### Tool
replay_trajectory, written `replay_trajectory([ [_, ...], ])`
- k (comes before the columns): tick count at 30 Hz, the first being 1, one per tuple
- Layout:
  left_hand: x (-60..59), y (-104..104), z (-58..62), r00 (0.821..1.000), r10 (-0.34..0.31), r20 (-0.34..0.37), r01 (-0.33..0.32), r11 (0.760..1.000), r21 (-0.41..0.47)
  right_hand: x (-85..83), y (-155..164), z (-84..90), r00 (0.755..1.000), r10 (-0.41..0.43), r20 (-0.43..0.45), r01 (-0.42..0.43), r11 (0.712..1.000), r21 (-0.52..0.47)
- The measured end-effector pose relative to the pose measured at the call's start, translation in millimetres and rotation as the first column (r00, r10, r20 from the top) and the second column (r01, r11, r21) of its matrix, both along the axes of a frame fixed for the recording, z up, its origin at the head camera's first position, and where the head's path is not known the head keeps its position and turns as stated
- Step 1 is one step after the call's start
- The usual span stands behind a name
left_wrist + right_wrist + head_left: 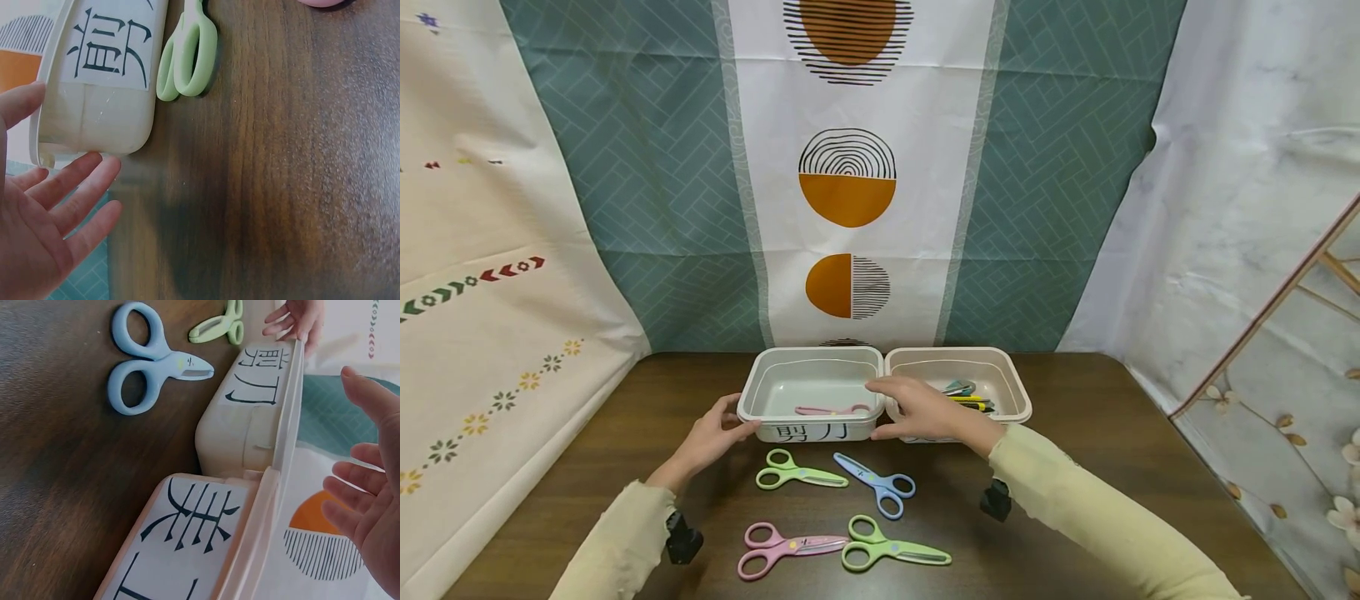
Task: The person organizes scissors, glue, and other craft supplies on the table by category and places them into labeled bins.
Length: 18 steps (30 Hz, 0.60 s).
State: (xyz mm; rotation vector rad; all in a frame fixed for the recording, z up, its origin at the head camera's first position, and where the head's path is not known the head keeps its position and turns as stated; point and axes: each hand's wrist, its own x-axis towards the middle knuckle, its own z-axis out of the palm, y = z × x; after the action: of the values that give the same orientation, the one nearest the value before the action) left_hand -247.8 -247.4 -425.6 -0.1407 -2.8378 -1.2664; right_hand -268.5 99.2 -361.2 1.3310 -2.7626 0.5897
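Observation:
A white plastic bin (767, 432) with a labelled front stands at the back of the table, pink scissors (827, 411) lying inside. At its left end is my left hand (709, 437), thumb at the rim (41, 115) and fingers loosely extended by the end wall. My right hand (925, 408) hovers with spread, relaxed fingers over the seam between this bin and a second bin (1017, 392), holding nothing. In front lie green scissors (793, 473) and blue scissors (868, 477). Nearer me, pink scissors (797, 546) touch or overlap another green pair (895, 549).
The second bin, also labelled in front, contains several cutter knives (973, 403), partly hidden by my right hand. Behind both bins hangs a patterned curtain (850, 292). Pale cloths (490, 333) flank the brown table (1060, 517).

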Motion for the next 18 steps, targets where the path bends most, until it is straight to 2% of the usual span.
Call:
replay_trajectory([
  [9,-0.2,-0.5,-0.2,1.000,0.001,0.008,-0.001,1.000,-0.002,18.0,8.7,4.7,1.000,-0.021,0.015,0.021,1.000,0.009],
  [18,0.2,-0.1,0.5,1.000,0.000,0.012,0.000,1.000,-0.001,32.3,13.2,-3.3,1.000,0.002,0.021,-0.002,1.000,0.003],
])
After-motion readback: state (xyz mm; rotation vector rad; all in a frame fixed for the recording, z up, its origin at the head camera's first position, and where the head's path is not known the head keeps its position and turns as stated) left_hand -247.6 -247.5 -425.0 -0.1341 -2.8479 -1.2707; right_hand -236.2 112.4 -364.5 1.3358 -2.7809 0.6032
